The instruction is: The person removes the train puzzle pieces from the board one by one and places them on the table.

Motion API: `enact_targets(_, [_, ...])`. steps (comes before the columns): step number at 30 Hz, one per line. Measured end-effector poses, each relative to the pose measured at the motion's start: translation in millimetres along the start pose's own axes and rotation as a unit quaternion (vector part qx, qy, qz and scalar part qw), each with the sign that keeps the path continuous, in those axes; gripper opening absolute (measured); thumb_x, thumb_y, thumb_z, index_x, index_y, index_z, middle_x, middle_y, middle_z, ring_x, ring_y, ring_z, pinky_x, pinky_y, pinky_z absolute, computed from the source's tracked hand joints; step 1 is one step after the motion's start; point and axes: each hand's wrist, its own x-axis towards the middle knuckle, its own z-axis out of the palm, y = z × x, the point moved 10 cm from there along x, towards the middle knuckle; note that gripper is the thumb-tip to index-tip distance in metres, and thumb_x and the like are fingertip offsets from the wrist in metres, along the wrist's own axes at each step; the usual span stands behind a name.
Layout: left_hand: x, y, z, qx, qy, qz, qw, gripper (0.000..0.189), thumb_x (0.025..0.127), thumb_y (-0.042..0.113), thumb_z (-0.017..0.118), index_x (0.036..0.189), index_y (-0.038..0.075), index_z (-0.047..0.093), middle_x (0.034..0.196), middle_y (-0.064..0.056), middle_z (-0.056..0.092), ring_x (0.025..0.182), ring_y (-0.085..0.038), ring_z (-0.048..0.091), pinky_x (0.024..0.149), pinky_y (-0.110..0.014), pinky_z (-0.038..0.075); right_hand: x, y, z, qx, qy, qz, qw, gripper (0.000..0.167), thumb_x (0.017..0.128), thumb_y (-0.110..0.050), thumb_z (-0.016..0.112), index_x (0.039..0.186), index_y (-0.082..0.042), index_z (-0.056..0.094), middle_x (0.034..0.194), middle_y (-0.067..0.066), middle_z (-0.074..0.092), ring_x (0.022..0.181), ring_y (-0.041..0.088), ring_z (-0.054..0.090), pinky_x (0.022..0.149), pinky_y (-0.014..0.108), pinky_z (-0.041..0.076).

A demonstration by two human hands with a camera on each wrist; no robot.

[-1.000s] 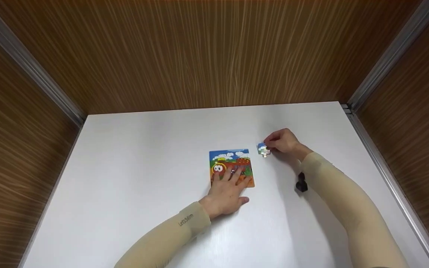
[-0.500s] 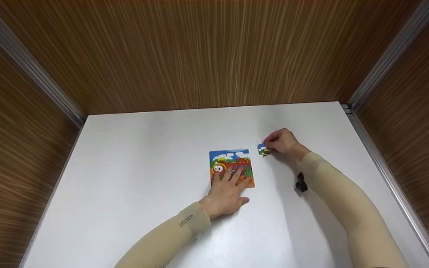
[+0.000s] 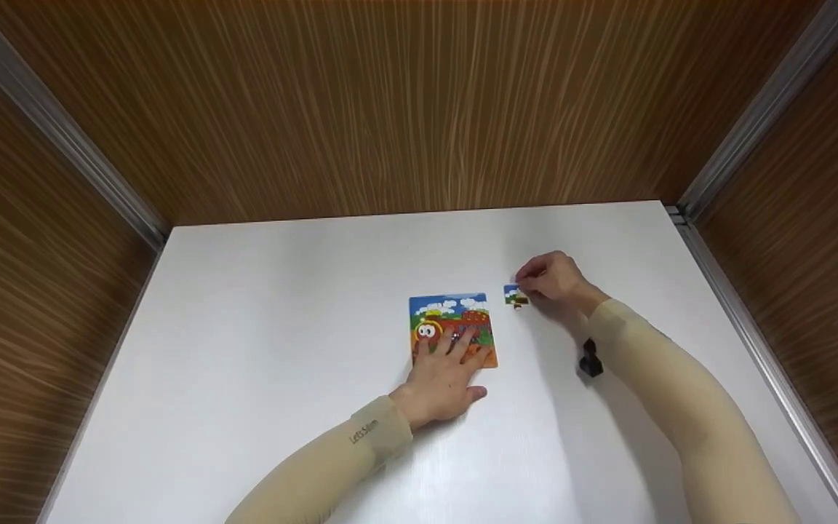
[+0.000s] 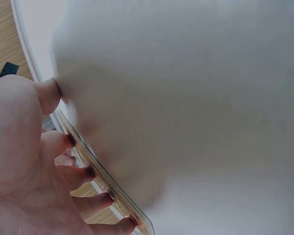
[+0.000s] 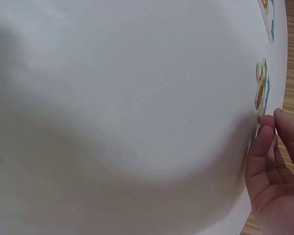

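Note:
Spread flat, my left hand [image 3: 441,382] rests its fingertips on a square picture puzzle [image 3: 452,302] showing clouds and a red cartoon figure with big eyes. The left wrist view has those fingers [image 4: 81,176] along the board's edge, with the thumb on the table. To the right of the board, my right hand [image 3: 553,276] pinches a small puzzle piece [image 3: 512,292] at its upper right corner with thumb and fingers. Seen from the right wrist, several overlapping pieces [image 5: 261,90] lie just beyond the fingertips; the pinched edge is hidden.
A white table [image 3: 281,327] lies under both hands, with wood-grain panels [image 3: 419,109] at the back and sides. A small black object [image 3: 591,360] shows beside the right forearm. The board's corner [image 5: 268,19] also appears in the right wrist view.
The small piece at my right fingertips was tilted and catching glare; it now lies flatter with its picture visible. My left hand has stayed on the board.

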Motion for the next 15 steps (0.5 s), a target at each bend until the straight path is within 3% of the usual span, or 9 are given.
enact_targets(8, [-0.6,-0.4,-0.3,-0.002,-0.002,-0.001,1.0,0.074,0.114,0.063,0.05,0.179,0.035,0.03,0.191,-0.005,0.02,0.177,-0.041,0.02,0.136,-0.074,0.028,-3.9,-21.1,4.4,-0.016,0.002,-0.037,0.9992,0.023,0.106,-0.016,0.077,0.122,-0.001,0.082,0.117,0.019,0.08,0.09,0.018,0.069,0.073,0.022,0.058])
enact_targets(15, [-0.3,0.2,-1.9,-0.003,-0.001,0.003,1.0,0.075,0.114,0.063,0.05,0.179,0.035,0.029,0.191,-0.006,0.019,0.177,-0.042,0.019,0.135,-0.076,0.028,-9.0,-54.1,21.4,-0.039,-0.018,-0.078,0.996,0.027,0.105,-0.017,0.078,0.128,-0.004,0.082,0.129,0.019,0.08,0.107,0.026,0.071,0.082,0.022,0.057])
